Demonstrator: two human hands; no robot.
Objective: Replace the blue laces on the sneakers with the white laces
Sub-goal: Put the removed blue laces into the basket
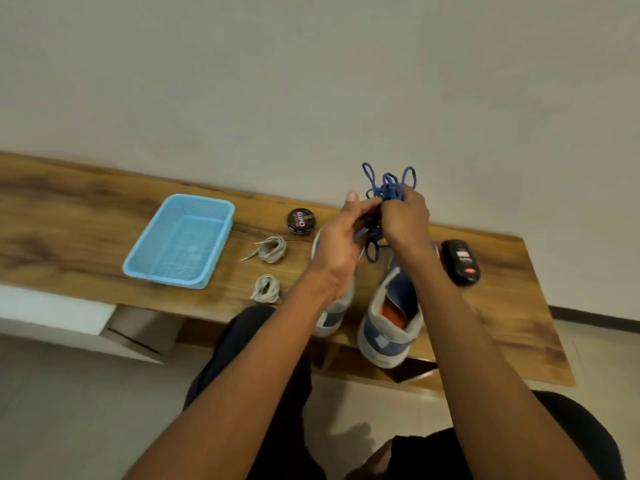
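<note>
A bunch of blue laces [387,187] is held up above the table, loops sticking out above and below my hands. My right hand [405,220] grips the bundle with curled fingers. My left hand [341,237] pinches the laces from the left, thumb raised. Below stand two blue and grey sneakers: one [391,317] with its opening facing me, the other [334,313] largely hidden behind my left forearm. Two coiled white laces lie left of the shoes, one farther back [272,249], one nearer [266,289].
A light blue plastic basket [138,261] sits on the wooden table [69,216] at the left. A round black polish tin [301,220] stands behind the white laces. A black polish bottle [461,261] lies right of the sneakers. A wall rises just behind the table.
</note>
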